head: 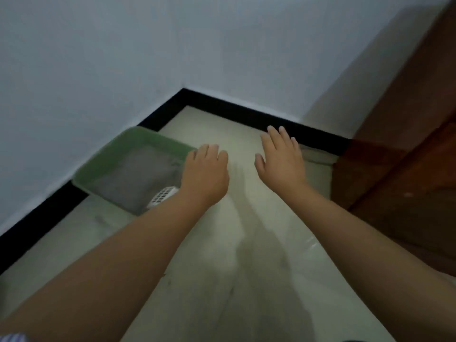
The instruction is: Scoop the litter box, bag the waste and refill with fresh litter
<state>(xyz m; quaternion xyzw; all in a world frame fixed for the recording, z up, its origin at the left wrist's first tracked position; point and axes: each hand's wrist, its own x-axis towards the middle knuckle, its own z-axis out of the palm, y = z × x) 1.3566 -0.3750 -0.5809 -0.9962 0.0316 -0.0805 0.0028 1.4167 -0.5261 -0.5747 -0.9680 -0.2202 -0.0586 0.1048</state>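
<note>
The green litter box sits on the floor at the left, against the black skirting, grey litter inside and a white slotted scoop at its near right corner. The left hand hovers over the box's right edge — fingers curled loosely, gripping nothing. The right hand hangs over bare floor to the right, fingers spread, empty.

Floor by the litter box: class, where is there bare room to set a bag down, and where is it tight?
Bare floor lies right of the green litter box, between it and the wooden door, reaching back to the black baseboard. The left hand and right hand hover open above it. Tight spot: the litter box against the left wall, scoop inside.
</note>
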